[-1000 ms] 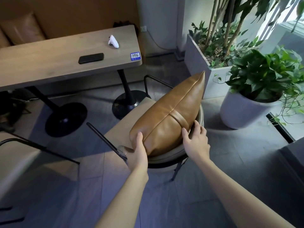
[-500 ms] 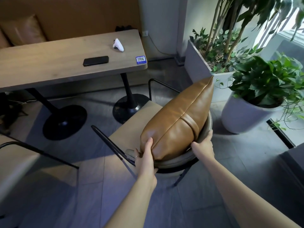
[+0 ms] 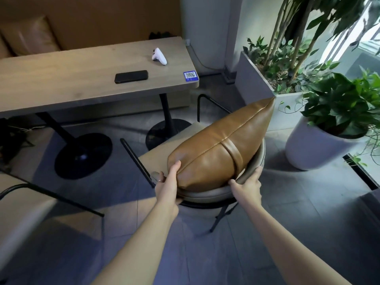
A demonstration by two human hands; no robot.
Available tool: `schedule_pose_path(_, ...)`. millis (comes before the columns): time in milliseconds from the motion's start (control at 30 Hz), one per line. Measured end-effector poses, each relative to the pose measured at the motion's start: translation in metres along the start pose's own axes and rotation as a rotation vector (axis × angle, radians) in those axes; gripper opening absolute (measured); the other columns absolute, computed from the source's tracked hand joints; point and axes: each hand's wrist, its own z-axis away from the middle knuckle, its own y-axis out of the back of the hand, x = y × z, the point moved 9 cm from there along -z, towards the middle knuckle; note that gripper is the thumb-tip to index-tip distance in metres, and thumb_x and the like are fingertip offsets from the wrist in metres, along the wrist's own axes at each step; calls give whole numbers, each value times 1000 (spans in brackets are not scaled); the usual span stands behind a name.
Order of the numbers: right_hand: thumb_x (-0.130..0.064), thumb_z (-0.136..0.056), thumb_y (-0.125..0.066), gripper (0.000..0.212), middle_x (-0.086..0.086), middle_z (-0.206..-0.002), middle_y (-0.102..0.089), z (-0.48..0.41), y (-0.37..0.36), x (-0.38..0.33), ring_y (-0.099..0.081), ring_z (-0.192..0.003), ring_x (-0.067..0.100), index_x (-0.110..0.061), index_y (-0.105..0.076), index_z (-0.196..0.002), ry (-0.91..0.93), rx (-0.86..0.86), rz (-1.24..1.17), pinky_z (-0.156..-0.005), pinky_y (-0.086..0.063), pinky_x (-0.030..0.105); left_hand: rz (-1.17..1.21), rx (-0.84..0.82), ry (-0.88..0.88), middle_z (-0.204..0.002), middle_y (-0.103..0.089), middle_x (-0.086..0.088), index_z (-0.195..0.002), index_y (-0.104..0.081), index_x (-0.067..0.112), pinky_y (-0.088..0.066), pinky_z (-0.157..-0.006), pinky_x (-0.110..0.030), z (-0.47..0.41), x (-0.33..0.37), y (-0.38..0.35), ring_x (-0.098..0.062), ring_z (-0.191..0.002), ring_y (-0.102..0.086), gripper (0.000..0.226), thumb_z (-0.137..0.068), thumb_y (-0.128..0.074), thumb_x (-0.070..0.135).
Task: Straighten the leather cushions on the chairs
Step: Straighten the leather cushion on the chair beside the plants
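Note:
A tan leather cushion (image 3: 222,145) with a strap across it stands on edge against the curved back of a beige chair (image 3: 207,195) with a black metal frame. My left hand (image 3: 167,186) grips the cushion's near left corner, thumb on top. My right hand (image 3: 247,185) rests on the chair's back rim at the cushion's near right side, fingers tucked between rim and cushion. Another tan cushion (image 3: 30,36) leans on the bench at the far left.
A wooden table (image 3: 82,79) on black pedestal bases holds a black phone (image 3: 131,76) and a white controller (image 3: 159,56). A grey planter box (image 3: 255,83) and a white potted plant (image 3: 320,145) stand right of the chair. A second chair (image 3: 24,200) sits at the left.
My right hand slid from the cushion's side down onto the chair's back rim. My left hand shifted its grip along the cushion's near corner. The view moved closer.

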Motion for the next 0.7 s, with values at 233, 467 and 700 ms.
schedule_pose_path(233, -35, -92, -62, 105, 25, -155, -23, 16, -60, -30, -50, -121, 51, -24, 18, -160, 20, 17, -18, -87, -36, 40, -64, -34, -3, -128, -67, -9, -148, -49, 24, -57, -91, -57, -53, 54, 33, -34, -108, -68, 127, -37, -94, 64)
schedule_pose_path(467, -48, -91, -66, 112, 22, -157, -17, 35, -116, -54, -50, -119, 52, -21, 18, -159, 50, 11, -81, -100, -40, 46, -162, -29, -31, -116, -71, -12, -133, -58, 16, -57, -91, -54, -97, 106, 61, -34, -100, -69, 103, -47, -93, 60)
schedule_pose_path(700, -57, -86, -69, 125, 28, -162, 0, 51, -176, -84, -45, -128, 52, -23, 28, -155, 79, -52, -142, -102, -40, 47, -181, 15, -121, -114, -71, -12, -123, -65, 18, -59, -83, -59, -133, 164, 86, -36, -100, -70, 80, -55, -95, 50)
